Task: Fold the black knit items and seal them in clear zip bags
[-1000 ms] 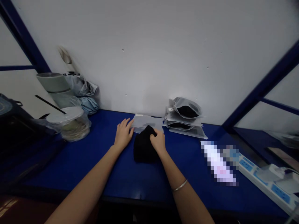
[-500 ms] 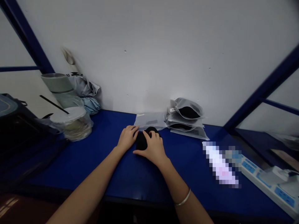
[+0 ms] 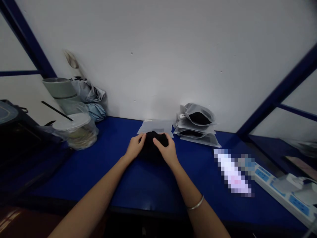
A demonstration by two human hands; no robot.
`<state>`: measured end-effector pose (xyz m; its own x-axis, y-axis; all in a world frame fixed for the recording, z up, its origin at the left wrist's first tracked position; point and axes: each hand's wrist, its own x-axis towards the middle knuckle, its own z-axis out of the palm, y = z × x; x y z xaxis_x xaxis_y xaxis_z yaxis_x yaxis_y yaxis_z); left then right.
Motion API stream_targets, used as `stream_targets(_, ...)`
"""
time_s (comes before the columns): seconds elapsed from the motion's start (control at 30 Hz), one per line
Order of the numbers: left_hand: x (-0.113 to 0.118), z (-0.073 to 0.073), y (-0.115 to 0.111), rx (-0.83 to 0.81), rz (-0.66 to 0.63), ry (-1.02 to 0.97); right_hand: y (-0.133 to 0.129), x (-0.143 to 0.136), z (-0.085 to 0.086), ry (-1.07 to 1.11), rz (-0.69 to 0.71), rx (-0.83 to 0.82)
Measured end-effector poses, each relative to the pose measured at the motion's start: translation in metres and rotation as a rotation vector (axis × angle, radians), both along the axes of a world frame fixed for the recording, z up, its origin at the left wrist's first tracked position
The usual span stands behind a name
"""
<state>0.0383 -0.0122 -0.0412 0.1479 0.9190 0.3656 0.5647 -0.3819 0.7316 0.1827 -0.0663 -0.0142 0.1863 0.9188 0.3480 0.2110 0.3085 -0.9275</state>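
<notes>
A black cloth item [image 3: 152,148] is bunched up between my two hands at the middle of the blue table. My left hand [image 3: 135,145] grips its left side, thumb and fingers closed on the fabric. On the other side my right hand [image 3: 167,147] holds the cloth, its thumb pressed on top and fingers behind. Just beyond the cloth lies a flat translucent plastic bag [image 3: 158,125] against the wall. To its right are stacked translucent bags [image 3: 198,127] with black material inside.
On the left of the blue table [image 3: 138,191] stand a lidded cup with a straw [image 3: 80,130], a green tumbler [image 3: 61,92] and a folded umbrella [image 3: 88,91]. A power strip [image 3: 279,191] and a blurred-out bright object [image 3: 232,173] lie at the right.
Both hands now grip the black cloth, which looks lifted and spread wider. My right hand has shifted slightly from over it to its right side. The flat bag has shifted a little left.
</notes>
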Motion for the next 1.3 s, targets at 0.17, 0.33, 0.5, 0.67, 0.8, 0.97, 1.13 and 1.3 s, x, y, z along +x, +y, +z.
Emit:
stream_targets(0.17,0.001,0.006,-0.002,-0.204,-0.221,-0.238,0.005,0.008,-0.002,0.054,-0.122,-0.092)
stream_targets(0.33,0.000,0.004,-0.003,-0.192,-0.365,-0.132,-0.002,0.015,0.004,-0.537,-0.314,0.106)
stream_targets(0.5,-0.004,0.001,0.002,-0.093,-0.358,-0.026,-0.007,0.024,0.007,-0.823,-0.236,-0.005)
stream_targets(0.67,-0.022,-0.002,0.014,0.053,-0.135,0.174,-0.011,0.035,0.005,-0.934,-0.089,-0.217)
stream_targets(0.8,-0.034,-0.002,0.019,0.146,-0.053,0.309,-0.007,0.041,0.008,-0.748,-0.256,-0.096)
stream_targets(0.97,-0.033,0.004,0.014,0.197,-0.026,0.488,-0.005,0.049,0.010,-0.827,-0.461,0.068)
stream_targets(1.13,-0.029,0.005,0.011,0.185,0.011,0.573,0.000,0.058,-0.003,-0.974,-0.434,-0.166)
stream_targets(1.3,-0.026,0.012,0.011,0.220,0.100,0.222,0.007,0.069,-0.005,-0.831,-0.362,-0.137)
